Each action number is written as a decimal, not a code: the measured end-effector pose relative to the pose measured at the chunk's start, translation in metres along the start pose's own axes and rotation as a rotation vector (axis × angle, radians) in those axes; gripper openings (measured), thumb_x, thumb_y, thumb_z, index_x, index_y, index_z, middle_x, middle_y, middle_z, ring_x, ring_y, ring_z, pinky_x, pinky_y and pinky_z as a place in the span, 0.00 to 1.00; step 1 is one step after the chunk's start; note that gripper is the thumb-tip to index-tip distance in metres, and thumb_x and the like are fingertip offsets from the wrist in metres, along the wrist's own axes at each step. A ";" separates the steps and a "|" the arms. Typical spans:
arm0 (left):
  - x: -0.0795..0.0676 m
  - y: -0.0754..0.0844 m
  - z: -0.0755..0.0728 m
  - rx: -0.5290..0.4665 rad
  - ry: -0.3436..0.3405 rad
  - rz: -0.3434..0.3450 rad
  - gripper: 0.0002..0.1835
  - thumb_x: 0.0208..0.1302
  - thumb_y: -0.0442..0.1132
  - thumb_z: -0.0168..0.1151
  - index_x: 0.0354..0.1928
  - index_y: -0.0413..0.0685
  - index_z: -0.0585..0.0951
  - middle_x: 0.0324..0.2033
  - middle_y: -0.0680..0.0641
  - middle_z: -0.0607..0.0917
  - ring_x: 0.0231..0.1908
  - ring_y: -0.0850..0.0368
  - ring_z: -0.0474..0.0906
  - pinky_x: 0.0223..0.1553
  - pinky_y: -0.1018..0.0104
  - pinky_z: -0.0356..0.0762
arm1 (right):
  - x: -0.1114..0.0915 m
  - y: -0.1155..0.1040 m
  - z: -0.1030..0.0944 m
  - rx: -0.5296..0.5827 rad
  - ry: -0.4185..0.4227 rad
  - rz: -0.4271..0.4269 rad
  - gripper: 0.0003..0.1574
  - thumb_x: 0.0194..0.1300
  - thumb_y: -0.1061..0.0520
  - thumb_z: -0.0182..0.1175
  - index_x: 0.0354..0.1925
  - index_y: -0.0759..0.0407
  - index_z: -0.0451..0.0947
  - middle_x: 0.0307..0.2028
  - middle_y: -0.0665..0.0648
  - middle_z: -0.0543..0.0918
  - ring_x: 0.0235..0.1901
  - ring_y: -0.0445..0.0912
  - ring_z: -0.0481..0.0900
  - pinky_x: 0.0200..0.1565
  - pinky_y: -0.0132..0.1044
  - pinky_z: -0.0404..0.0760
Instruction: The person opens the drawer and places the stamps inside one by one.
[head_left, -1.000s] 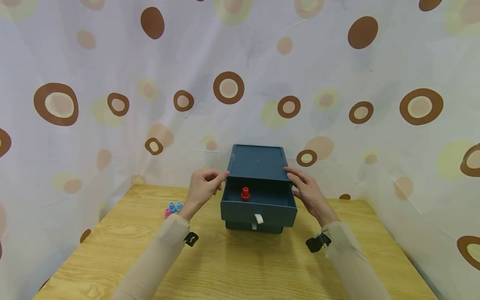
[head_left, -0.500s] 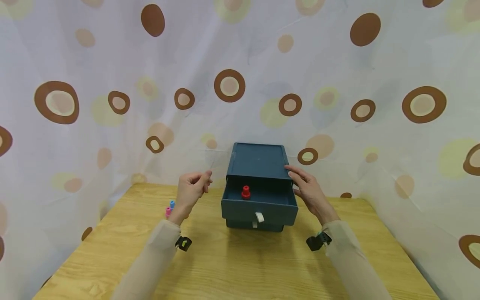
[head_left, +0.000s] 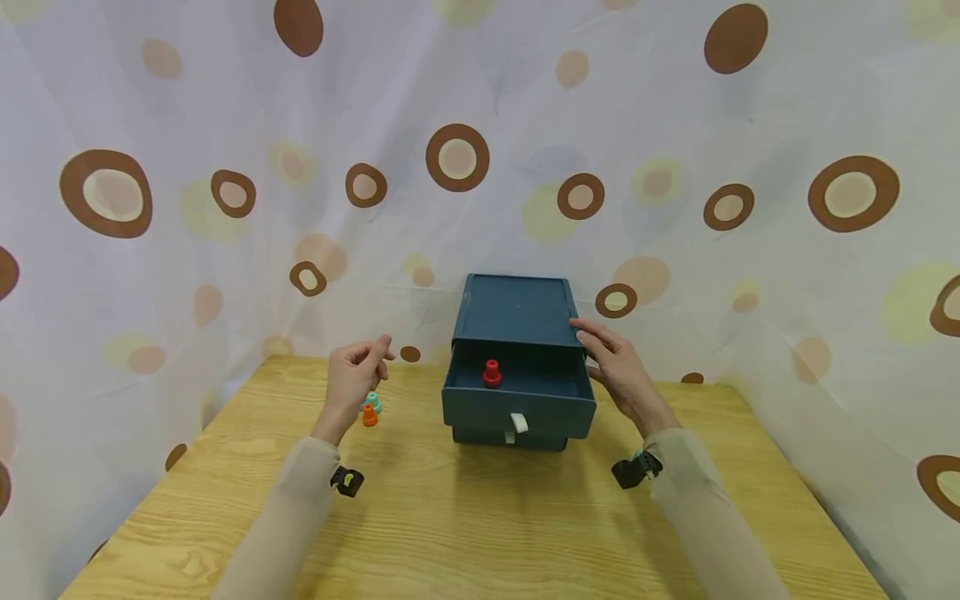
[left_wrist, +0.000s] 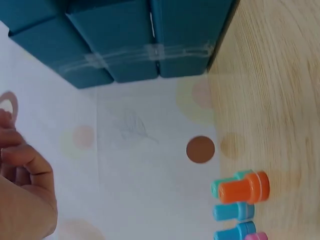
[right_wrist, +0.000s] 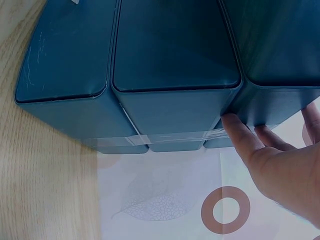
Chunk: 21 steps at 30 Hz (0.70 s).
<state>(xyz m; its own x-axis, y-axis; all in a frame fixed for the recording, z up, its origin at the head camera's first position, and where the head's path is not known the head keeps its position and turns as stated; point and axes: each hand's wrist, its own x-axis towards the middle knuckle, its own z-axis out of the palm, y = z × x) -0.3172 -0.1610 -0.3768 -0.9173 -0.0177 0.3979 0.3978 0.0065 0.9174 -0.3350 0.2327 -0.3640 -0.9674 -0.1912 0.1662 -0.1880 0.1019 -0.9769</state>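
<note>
Wooden surface (head_left: pixel 450 533), dotted backdrop (head_left: pixel 300 125); left hand (head_left: pixel 351 382) loosely curled, nothing seen in it, near orange peg (head_left: pixel 370 416); right hand (head_left: pixel 622 375), fingers relaxed, touching drawer unit (head_left: pixel 517 308); red peg (head_left: pixel 492 374) inside pulled-out drawer (head_left: pixel 476 409); best braced lightly.

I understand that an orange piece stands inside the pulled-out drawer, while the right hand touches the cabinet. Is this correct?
Not quite: the piece inside the pulled-out drawer is red, as the head view shows; the right hand does touch the cabinet.

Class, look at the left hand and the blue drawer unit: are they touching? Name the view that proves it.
Apart. The head view shows patterned backdrop and tabletop between the left hand and the drawer unit.
</note>
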 end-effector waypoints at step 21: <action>0.009 -0.054 -0.063 0.240 0.017 -0.266 0.29 0.67 0.62 0.57 0.43 0.38 0.84 0.25 0.52 0.85 0.24 0.57 0.80 0.25 0.69 0.77 | 0.000 0.001 -0.001 0.008 -0.007 -0.006 0.35 0.76 0.42 0.48 0.74 0.54 0.60 0.77 0.57 0.50 0.77 0.59 0.45 0.71 0.63 0.52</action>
<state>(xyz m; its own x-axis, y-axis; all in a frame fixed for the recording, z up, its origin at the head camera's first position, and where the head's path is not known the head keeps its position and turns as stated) -0.3459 -0.2247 -0.4227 -0.9869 -0.0665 0.1471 0.1279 0.2344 0.9637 -0.3355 0.2338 -0.3649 -0.9650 -0.1989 0.1711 -0.1924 0.0929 -0.9769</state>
